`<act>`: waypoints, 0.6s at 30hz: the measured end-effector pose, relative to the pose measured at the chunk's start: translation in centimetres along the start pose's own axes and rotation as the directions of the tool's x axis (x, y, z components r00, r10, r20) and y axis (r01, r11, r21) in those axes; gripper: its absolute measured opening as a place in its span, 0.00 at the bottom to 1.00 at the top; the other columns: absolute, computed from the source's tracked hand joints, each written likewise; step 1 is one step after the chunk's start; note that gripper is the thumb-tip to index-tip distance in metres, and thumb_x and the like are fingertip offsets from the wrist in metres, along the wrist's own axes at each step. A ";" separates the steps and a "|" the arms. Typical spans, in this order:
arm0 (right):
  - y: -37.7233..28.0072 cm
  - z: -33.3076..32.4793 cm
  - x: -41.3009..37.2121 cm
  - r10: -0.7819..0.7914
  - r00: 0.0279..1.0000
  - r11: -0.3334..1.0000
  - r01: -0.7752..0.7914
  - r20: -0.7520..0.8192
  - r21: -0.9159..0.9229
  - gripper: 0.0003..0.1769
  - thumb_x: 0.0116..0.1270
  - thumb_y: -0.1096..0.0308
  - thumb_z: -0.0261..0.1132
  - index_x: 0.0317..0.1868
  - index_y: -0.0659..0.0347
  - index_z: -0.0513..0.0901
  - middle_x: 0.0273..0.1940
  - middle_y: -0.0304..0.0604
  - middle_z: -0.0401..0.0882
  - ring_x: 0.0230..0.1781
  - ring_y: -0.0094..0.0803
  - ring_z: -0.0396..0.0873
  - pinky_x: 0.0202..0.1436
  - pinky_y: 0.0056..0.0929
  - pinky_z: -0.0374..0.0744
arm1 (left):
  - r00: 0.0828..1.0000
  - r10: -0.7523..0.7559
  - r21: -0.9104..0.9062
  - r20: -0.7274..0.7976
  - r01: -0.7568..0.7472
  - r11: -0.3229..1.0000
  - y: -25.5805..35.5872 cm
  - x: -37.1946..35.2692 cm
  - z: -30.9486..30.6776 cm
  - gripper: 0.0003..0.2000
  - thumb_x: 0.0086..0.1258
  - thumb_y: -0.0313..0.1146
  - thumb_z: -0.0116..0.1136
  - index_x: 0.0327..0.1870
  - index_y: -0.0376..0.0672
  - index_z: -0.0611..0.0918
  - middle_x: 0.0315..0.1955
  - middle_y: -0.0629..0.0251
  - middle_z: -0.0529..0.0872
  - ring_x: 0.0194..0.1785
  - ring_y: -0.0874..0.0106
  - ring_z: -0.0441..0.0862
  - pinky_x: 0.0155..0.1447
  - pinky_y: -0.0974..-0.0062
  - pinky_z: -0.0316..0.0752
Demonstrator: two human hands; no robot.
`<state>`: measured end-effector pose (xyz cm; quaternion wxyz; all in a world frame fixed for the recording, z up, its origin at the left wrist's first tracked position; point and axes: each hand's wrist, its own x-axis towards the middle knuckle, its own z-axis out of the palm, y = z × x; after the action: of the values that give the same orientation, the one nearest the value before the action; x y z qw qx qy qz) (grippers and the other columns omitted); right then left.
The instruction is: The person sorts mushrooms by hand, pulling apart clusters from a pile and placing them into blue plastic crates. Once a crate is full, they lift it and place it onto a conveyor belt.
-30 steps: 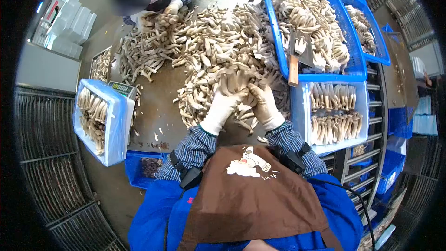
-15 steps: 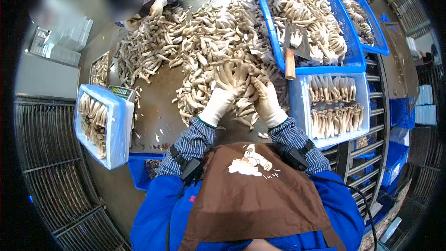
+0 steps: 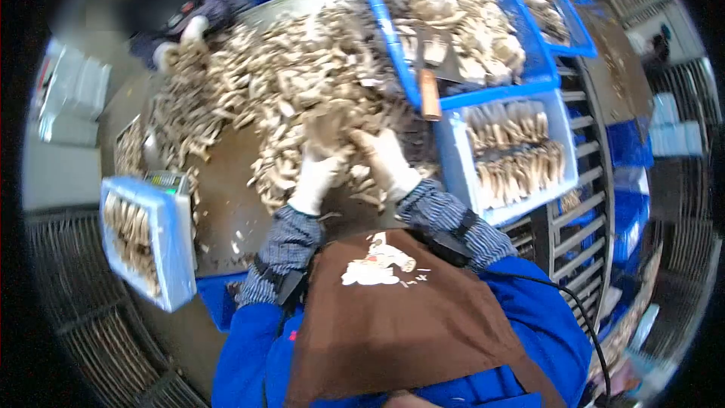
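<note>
A clump of mushrooms (image 3: 326, 127) is held up over the loose mushroom pile (image 3: 291, 79) on the metal table (image 3: 234, 189). My left hand (image 3: 319, 175), in a white glove, is closed round the base of this clump. My right hand (image 3: 384, 157), gloved too, is beside the clump with its fingers pointing at it. Motion blurs its fingertips, so whether they grip anything is unclear.
A blue basket of mushrooms (image 3: 540, 96) stands at the upper right, with a wooden-handled cleaver (image 3: 430, 94) on it. White boxes of lined-up mushrooms stand right (image 3: 570, 159) and left (image 3: 180, 257). Another person's gloved hands (image 3: 194, 29) touch the pile's far left.
The whole view has shifted and blurred, with the table and baskets now further left in it. The clump is still in my left hand.
</note>
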<state>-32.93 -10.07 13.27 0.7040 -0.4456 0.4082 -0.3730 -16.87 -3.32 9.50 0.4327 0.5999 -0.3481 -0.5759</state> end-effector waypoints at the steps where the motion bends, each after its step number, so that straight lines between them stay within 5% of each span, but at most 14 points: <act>1: 0.0 0.1 0.2 -0.069 0.998 0.997 0.069 0.011 -0.019 0.15 0.65 0.66 0.65 0.47 0.67 0.84 0.36 0.37 0.84 0.35 0.26 0.77 0.43 0.28 0.78 | 0.975 0.148 -0.206 -0.164 -0.181 0.962 -1.2 0.4 1.1 0.11 0.73 0.40 0.64 0.40 0.40 0.87 0.31 0.70 0.86 0.34 0.81 0.81 0.34 0.82 0.76; 2: 0.0 0.1 0.2 -0.131 0.991 0.991 0.131 0.026 -0.037 0.15 0.64 0.66 0.66 0.47 0.68 0.84 0.37 0.38 0.84 0.36 0.27 0.77 0.43 0.28 0.78 | 0.969 -0.146 -0.132 -0.200 0.121 0.984 1.1 -0.1 1.1 0.10 0.72 0.38 0.66 0.43 0.40 0.87 0.24 0.74 0.82 0.26 0.83 0.76 0.28 0.83 0.71; 4: 0.4 0.3 0.0 -0.028 1.000 1.000 0.028 0.001 -0.013 0.16 0.66 0.68 0.66 0.51 0.66 0.83 0.41 0.37 0.84 0.37 0.21 0.77 0.43 0.23 0.77 | 0.978 -0.129 -0.287 -0.165 0.077 0.955 2.5 -0.1 1.2 0.10 0.72 0.39 0.66 0.44 0.42 0.85 0.23 0.74 0.80 0.22 0.83 0.73 0.23 0.85 0.66; 6: -0.1 1.1 -0.5 -0.121 0.985 0.990 0.111 -0.120 -0.081 0.13 0.66 0.69 0.67 0.48 0.66 0.83 0.34 0.32 0.81 0.33 0.20 0.75 0.37 0.21 0.75 | 0.978 -0.066 -0.410 -0.198 -0.021 0.912 2.0 1.2 1.5 0.09 0.71 0.38 0.67 0.42 0.42 0.85 0.24 0.75 0.80 0.20 0.83 0.72 0.20 0.86 0.63; 8: -1.3 0.4 -1.7 -0.047 0.992 0.994 0.059 -0.118 0.098 0.10 0.67 0.70 0.67 0.46 0.65 0.82 0.32 0.31 0.79 0.30 0.18 0.73 0.33 0.20 0.73 | 0.970 0.073 -0.491 -0.231 -0.181 0.852 0.5 2.6 1.0 0.12 0.73 0.32 0.64 0.51 0.35 0.85 0.37 0.69 0.87 0.36 0.80 0.82 0.39 0.82 0.78; 9: -1.2 -0.9 -2.5 -0.016 0.989 0.999 0.011 -0.146 -0.034 0.08 0.67 0.71 0.66 0.44 0.64 0.82 0.32 0.31 0.78 0.29 0.17 0.72 0.31 0.19 0.72 | 0.981 0.075 -0.496 -0.181 -0.157 0.854 -0.2 2.9 -0.3 0.13 0.73 0.31 0.64 0.53 0.34 0.85 0.40 0.68 0.87 0.40 0.79 0.82 0.45 0.80 0.78; 10: -2.2 -2.3 -4.5 0.066 0.989 0.996 -0.057 -0.134 0.067 0.08 0.66 0.71 0.67 0.43 0.64 0.81 0.33 0.32 0.80 0.30 0.17 0.75 0.32 0.17 0.73 | 0.988 0.075 -0.503 -0.135 -0.133 0.854 -0.7 3.1 -0.9 0.13 0.73 0.31 0.63 0.54 0.33 0.84 0.43 0.67 0.88 0.44 0.78 0.83 0.50 0.78 0.79; 12: -3.5 -6.9 -8.0 -0.225 0.957 0.931 0.156 -0.184 -0.329 0.14 0.62 0.71 0.68 0.48 0.64 0.82 0.33 0.38 0.84 0.29 0.18 0.76 0.31 0.19 0.75 | 0.981 -0.045 -0.418 -0.188 -0.039 0.908 1.7 1.2 0.3 0.12 0.73 0.31 0.64 0.52 0.33 0.85 0.42 0.69 0.87 0.41 0.78 0.83 0.46 0.78 0.81; 13: -3.3 -9.3 -9.6 -0.133 0.948 0.978 0.078 -0.290 -0.192 0.13 0.62 0.72 0.66 0.48 0.63 0.82 0.35 0.39 0.84 0.29 0.19 0.76 0.32 0.19 0.75 | 0.980 -0.062 -0.386 -0.190 -0.017 0.922 1.1 1.0 0.2 0.13 0.73 0.31 0.64 0.53 0.34 0.85 0.42 0.69 0.88 0.41 0.79 0.83 0.45 0.78 0.81; 14: -4.5 -11.4 -10.8 -0.367 0.846 0.808 0.083 -0.388 -0.583 0.11 0.63 0.74 0.65 0.46 0.63 0.82 0.34 0.38 0.83 0.28 0.20 0.76 0.32 0.19 0.75 | 0.978 -0.075 -0.354 -0.195 0.001 0.935 0.6 0.9 0.0 0.13 0.73 0.31 0.64 0.53 0.34 0.85 0.42 0.69 0.88 0.40 0.79 0.83 0.44 0.78 0.81; 15: -3.7 -14.4 -11.3 -0.413 0.798 0.802 0.090 -0.440 -0.590 0.13 0.64 0.72 0.66 0.49 0.63 0.80 0.38 0.41 0.81 0.28 0.22 0.76 0.33 0.20 0.77 | 0.966 -0.140 -0.295 -0.218 0.072 0.953 0.4 0.7 0.1 0.13 0.72 0.32 0.65 0.52 0.33 0.84 0.43 0.68 0.87 0.41 0.80 0.83 0.47 0.80 0.80; 16: -5.8 -14.5 -12.5 -0.199 0.726 0.860 -0.193 -0.659 -0.472 0.19 0.65 0.70 0.69 0.55 0.63 0.77 0.44 0.44 0.80 0.33 0.22 0.76 0.40 0.21 0.78 | 0.965 -0.152 -0.296 -0.215 0.084 0.951 -0.2 0.4 0.5 0.13 0.72 0.32 0.65 0.52 0.33 0.84 0.43 0.68 0.87 0.41 0.80 0.83 0.47 0.80 0.80; 17: -2.8 -18.1 -12.5 -0.291 0.723 0.884 -0.046 -0.626 -0.465 0.25 0.65 0.63 0.70 0.58 0.65 0.74 0.48 0.48 0.78 0.42 0.29 0.78 0.50 0.27 0.78 | 0.962 -0.109 -0.247 -0.250 0.046 0.968 -0.9 0.3 1.2 0.14 0.71 0.32 0.66 0.53 0.33 0.84 0.45 0.68 0.87 0.44 0.78 0.82 0.49 0.80 0.78; 18: -0.8 -20.1 -13.5 -0.429 0.664 0.611 -0.286 -0.613 -0.738 0.30 0.65 0.58 0.69 0.60 0.69 0.71 0.55 0.57 0.78 0.51 0.49 0.79 0.56 0.39 0.77 | 0.957 -0.061 -0.194 -0.282 0.005 0.981 -1.2 0.2 1.9 0.15 0.71 0.32 0.67 0.53 0.33 0.84 0.46 0.68 0.86 0.46 0.77 0.82 0.52 0.80 0.77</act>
<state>-56.56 -4.85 11.87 0.1841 -0.5315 0.7571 -0.3322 -18.86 -3.30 8.33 0.5247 0.6384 -0.2146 -0.5207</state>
